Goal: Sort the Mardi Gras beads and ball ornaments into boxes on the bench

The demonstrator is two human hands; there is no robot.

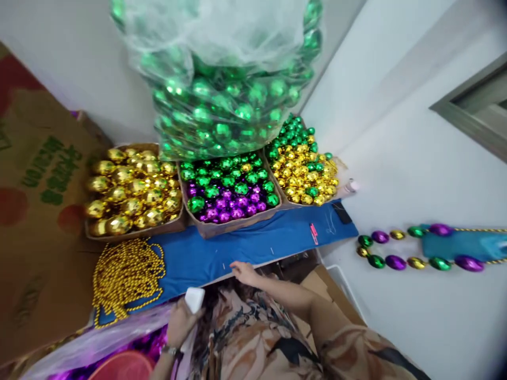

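Observation:
My left hand (pixel 181 323) grips a small white rounded block (pixel 194 300) whose exact kind I cannot make out. It is held low, just in front of the table's near edge. At that edge, my right hand (pixel 244 273) rests over the blue cloth (pixel 237 245) with its fingers loosely bent and apart, nothing visible in them. Tiny white slivers lie on the cloth close to its fingertips. Left of both hands, a heap of gold bead strings (pixel 129 274) spreads over the cloth.
Behind stand a box of large gold beads (pixel 134 187), a box of green and purple beads (pixel 232 190) and a box of gold and green beads (pixel 303 169). A clear bag of green beads (pixel 229 105) hangs above. A bead necklace (pixel 396 262) hangs at right; a cardboard box (pixel 43 253) is left.

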